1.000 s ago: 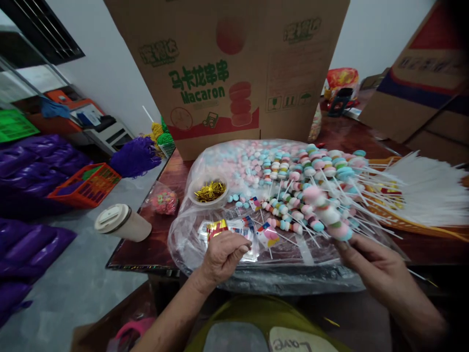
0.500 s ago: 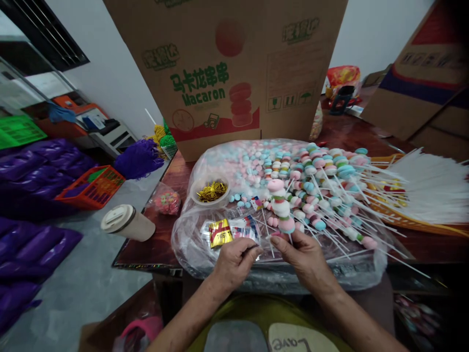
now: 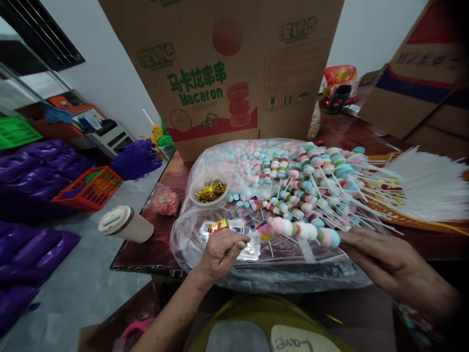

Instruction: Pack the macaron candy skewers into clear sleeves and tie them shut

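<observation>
My right hand (image 3: pixel 384 261) pinches the stick of a candy skewer (image 3: pixel 304 230) of pink, white, green and blue pieces, held level with its top pointing left. My left hand (image 3: pixel 223 249) is closed on the small clear wrapper bags (image 3: pixel 244 234) lying at the near edge of a big clear plastic bag (image 3: pixel 190 230). The skewer's tip is next to the printed bags. Behind lies a heap of finished candy skewers (image 3: pixel 315 186) on the plastic.
A small bowl of gold twist ties (image 3: pixel 210 191) sits on the plastic at left. A tall Macaron carton (image 3: pixel 220 73) stands behind. White sticks (image 3: pixel 428 186) pile in an orange tray at right. A lidded paper cup (image 3: pixel 122 224) lies at the table's left edge.
My right hand swung the skewer from upright in front of me out to the right and laid it level. My left hand stayed on the wrapper bags.
</observation>
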Tool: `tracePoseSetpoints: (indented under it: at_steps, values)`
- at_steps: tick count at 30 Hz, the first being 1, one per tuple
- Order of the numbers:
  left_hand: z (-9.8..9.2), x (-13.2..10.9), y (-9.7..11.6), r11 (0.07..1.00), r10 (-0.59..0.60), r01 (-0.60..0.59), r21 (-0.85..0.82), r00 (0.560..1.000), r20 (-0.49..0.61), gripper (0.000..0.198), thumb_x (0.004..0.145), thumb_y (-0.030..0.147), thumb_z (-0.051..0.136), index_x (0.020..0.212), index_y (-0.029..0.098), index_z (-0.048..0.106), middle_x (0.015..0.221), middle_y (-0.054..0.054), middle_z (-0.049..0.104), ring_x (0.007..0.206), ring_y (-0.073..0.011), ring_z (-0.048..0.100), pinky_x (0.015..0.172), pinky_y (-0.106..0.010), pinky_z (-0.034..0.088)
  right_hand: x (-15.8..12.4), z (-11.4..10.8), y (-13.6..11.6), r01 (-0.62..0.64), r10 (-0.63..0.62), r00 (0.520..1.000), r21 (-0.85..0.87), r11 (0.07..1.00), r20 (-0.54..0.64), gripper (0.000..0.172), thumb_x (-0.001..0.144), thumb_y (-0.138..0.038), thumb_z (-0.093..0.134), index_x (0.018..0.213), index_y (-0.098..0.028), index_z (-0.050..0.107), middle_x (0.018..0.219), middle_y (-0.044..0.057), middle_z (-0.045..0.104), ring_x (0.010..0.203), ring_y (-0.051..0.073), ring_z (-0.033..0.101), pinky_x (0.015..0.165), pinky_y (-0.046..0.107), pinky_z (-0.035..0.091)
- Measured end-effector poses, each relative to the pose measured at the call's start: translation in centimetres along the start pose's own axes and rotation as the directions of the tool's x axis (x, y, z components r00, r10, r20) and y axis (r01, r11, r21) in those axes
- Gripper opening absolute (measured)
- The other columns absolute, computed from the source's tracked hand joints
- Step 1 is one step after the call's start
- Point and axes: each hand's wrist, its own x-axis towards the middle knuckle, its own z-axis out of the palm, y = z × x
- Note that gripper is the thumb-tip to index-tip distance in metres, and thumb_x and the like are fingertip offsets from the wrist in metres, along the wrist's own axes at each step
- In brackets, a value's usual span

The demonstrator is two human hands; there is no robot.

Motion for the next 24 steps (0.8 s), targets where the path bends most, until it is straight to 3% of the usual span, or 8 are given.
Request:
tracePoseSetpoints:
  at_steps: [3, 7, 12, 15, 19, 24]
  values:
    - [-0.3, 0.4, 0.1, 0.997, 0.031, -0.033, 0.076, 0.999, 0.029, 0.024, 0.087, 0.024, 0.042, 0.084, 0.013, 0.063, 0.073, -0.007, 0.068, 0.063, -0.0131, 0.059, 0.063, -0.026, 0.044, 0.0, -0.7, 0.6, 0.215, -0.205, 0.969, -0.060, 0.975, 0.135, 0.027, 0.082, -0.015, 0.044, 0.104, -0.020, 0.060, 0.077, 0.007, 0.064, 0.065, 0.014, 0.062, 0.055, 0.021, 0.048]
    - [-0.5, 0.8, 0.1, 0.973, 0.107, -0.125, 0.194, 0.989, 0.099, 0.024, 0.088, 0.024, 0.042, 0.083, 0.013, 0.063, 0.070, -0.006, 0.068, 0.059, -0.0127, 0.058, 0.060, -0.025, 0.042, 0.0, -1.7, 1.0, 0.299, -0.250, 0.928, -0.153, 0.942, 0.277, 0.032, 0.084, -0.013, 0.037, 0.107, -0.023, 0.057, 0.081, 0.007, 0.066, 0.066, 0.016, 0.063, 0.051, 0.023, 0.046]
    - [0.4, 1.2, 0.2, 0.945, 0.142, -0.200, 0.259, 0.963, 0.228, 0.026, 0.088, 0.027, 0.041, 0.083, 0.015, 0.063, 0.068, -0.004, 0.069, 0.057, -0.0126, 0.059, 0.058, -0.025, 0.041, 0.7, -1.9, 0.4, 0.321, -0.262, 0.897, -0.115, 0.940, 0.356, 0.032, 0.085, -0.013, 0.034, 0.101, -0.019, 0.060, 0.081, 0.007, 0.068, 0.066, 0.015, 0.065, 0.052, 0.023, 0.049]
    - [0.9, 1.1, 0.0, 0.943, 0.084, -0.150, 0.297, 0.971, 0.225, 0.032, 0.086, 0.040, 0.045, 0.092, 0.015, 0.063, 0.075, -0.005, 0.070, 0.064, -0.0147, 0.063, 0.060, -0.025, 0.044, 0.9, -1.5, 0.4, 0.332, -0.259, 0.911, -0.197, 0.922, 0.320, 0.032, 0.084, -0.012, 0.033, 0.096, -0.017, 0.062, 0.080, 0.009, 0.068, 0.061, 0.016, 0.065, 0.048, 0.023, 0.049]
    - [1.2, 0.9, -0.3, 0.922, -0.016, -0.067, 0.380, 0.977, 0.213, 0.053, 0.069, 0.062, 0.055, 0.095, 0.016, 0.064, 0.070, -0.004, 0.069, 0.062, -0.0162, 0.064, 0.058, -0.024, 0.044, 0.4, -1.2, 0.6, 0.295, -0.228, 0.932, -0.222, 0.929, 0.282, 0.031, 0.082, -0.011, 0.036, 0.097, -0.017, 0.062, 0.081, 0.008, 0.069, 0.061, 0.016, 0.065, 0.049, 0.024, 0.050]
    - [1.4, 0.7, -0.6, 0.906, -0.124, 0.027, 0.422, 0.971, 0.206, 0.037, 0.083, 0.048, 0.047, 0.073, 0.018, 0.067, 0.058, 0.000, 0.066, 0.052, -0.0106, 0.060, 0.051, -0.020, 0.040, -0.2, -1.4, 0.5, 0.225, -0.196, 0.924, -0.052, 0.973, 0.329, 0.029, 0.085, -0.013, 0.037, 0.102, -0.021, 0.059, 0.081, 0.004, 0.069, 0.066, 0.013, 0.066, 0.056, 0.022, 0.051]
